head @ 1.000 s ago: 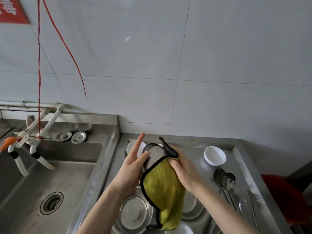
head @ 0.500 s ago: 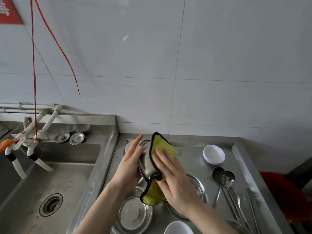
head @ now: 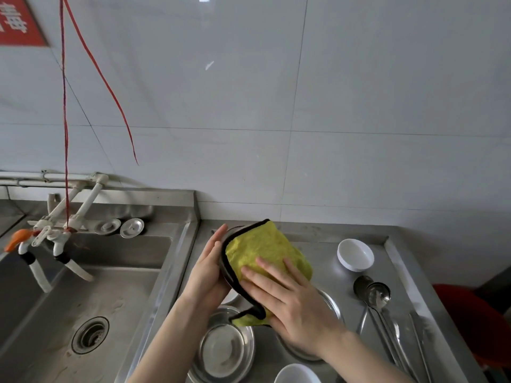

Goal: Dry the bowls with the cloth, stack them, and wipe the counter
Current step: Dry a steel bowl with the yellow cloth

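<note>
As right hand point(head: 298, 308) presses cloth point(head: 265, 244), fingers point(head: 273, 273) straight

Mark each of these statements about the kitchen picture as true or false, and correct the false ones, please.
1. The right hand presses the yellow cloth with straight fingers. True.
2. The white bowl to the right of the cloth is upside down. False: it stands with its open side up.
3. The ladles lie in the sink. False: they lie on the counter, right of the hands.
4. A metal bowl rests on the counter near the left forearm. True.
</note>
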{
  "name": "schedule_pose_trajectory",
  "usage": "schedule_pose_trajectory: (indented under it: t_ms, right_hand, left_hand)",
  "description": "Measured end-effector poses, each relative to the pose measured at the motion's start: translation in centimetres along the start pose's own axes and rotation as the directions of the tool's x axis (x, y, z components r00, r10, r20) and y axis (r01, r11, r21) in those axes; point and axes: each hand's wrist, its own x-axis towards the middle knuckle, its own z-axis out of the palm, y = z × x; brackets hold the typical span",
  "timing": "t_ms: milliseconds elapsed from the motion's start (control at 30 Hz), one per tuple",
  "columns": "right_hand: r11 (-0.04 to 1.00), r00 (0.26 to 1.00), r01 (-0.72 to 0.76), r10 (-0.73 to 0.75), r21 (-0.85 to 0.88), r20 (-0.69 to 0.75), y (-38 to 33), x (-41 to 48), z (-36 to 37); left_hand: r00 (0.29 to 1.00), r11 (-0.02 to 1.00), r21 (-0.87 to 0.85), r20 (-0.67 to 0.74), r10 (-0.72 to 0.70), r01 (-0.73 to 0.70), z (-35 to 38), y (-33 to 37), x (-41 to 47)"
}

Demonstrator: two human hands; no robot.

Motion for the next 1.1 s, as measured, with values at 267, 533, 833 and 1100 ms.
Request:
schedule_pose_trajectory:
  t_ms: [267, 533, 833, 1100]
  right_hand:
    - [0.949, 0.967, -0.172, 0.213, 0.263, -0.137, 0.8, -0.9, 0.2]
    - [0.68, 0.857, -0.426, 0.515, 0.597, 0.026, 1.8, 1.8, -0.1]
    - [0.969, 0.974, -0.216, 0.222, 0.121, -0.041, 0.1, 4.2, -0.3]
    - [0.766, 0.875, -0.461, 0.477, 0.447, 0.085, 1.7, 3.2, -0.4]
  left_hand:
    - [0.997, 0.999, 0.009, -0.074, 0.031, -0.031, 0.0, 0.1, 0.4]
    - [1.0, 0.985, 0.17, -0.025, 0.011, -0.007, 0.3, -1.1, -1.0]
    - [0.992, 0.975, 0.206, 0.073, -0.102, 0.085, 0.0, -1.6, -1.5]
    - [0.995, 0.985, 0.172, 0.103, -0.02, 0.002, -0.6, -1.2, -1.9]
